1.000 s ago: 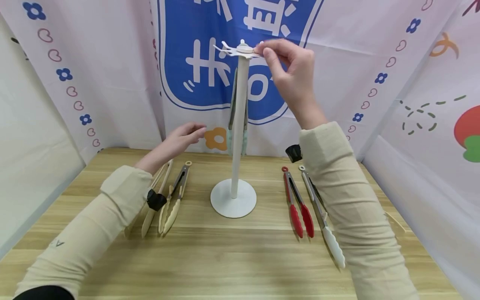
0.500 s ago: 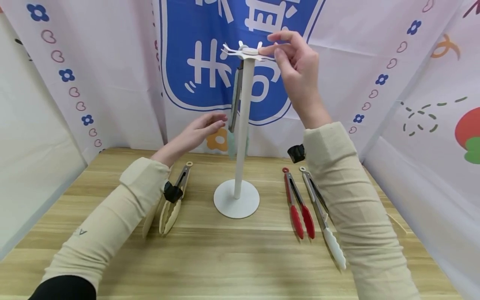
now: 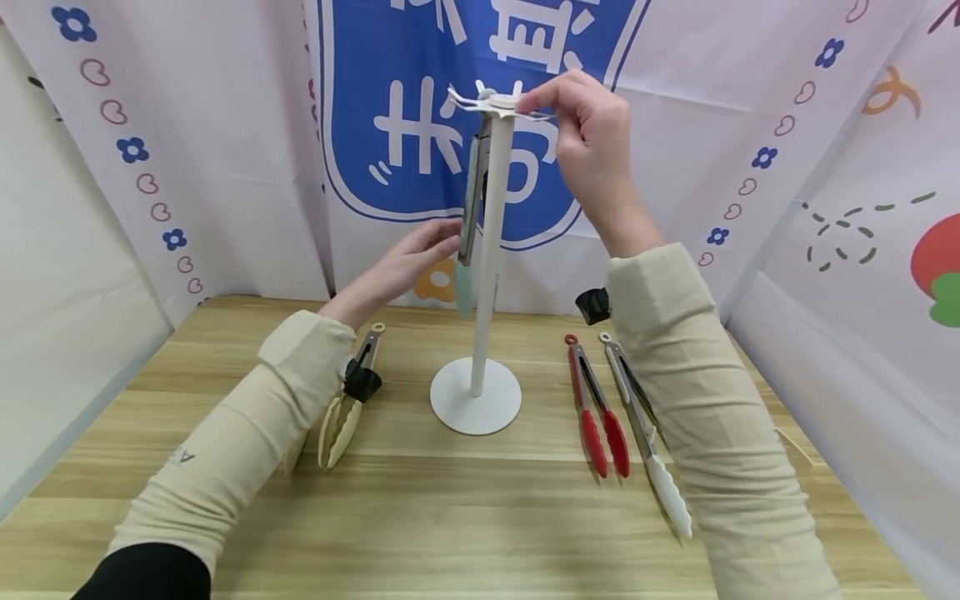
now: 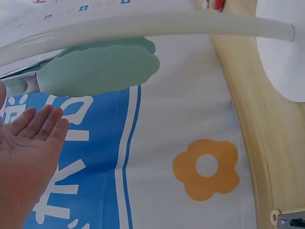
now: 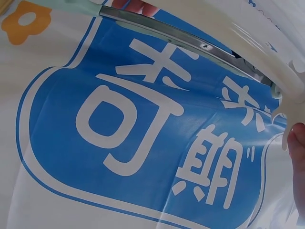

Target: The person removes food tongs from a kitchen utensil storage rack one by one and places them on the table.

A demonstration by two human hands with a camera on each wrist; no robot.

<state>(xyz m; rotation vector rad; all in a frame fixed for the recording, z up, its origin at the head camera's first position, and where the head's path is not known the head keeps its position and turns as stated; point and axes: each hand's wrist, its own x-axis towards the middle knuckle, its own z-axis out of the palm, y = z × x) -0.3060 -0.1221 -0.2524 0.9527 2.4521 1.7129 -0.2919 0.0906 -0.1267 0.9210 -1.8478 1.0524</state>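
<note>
A white stand with a round base [image 3: 476,397] and a pole [image 3: 487,250] carries a ring of hooks [image 3: 502,103] on top. Tongs with mint green heads [image 4: 102,71] hang from it, just left of the pole in the head view. My left hand [image 3: 414,254] is at their handle, fingers fairly straight; in the left wrist view the palm [image 4: 28,157] faces up below the tongs. At the top, my right hand [image 3: 592,137] pinches the edge of the hook ring; its thumb [image 5: 298,138] meets a hook in the right wrist view.
Red tongs [image 3: 596,408] and white tongs [image 3: 652,442] lie right of the base. Cream tongs [image 3: 345,417] lie to its left, with more partly under the left sleeve [image 3: 240,425]. A printed cloth [image 3: 405,50] hangs behind the wooden table [image 3: 450,517].
The hook ring has turned and the hanging tongs have swung to the left of the pole. My left hand has moved right, up to them. The right fingers loosened, then closed on the ring again.
</note>
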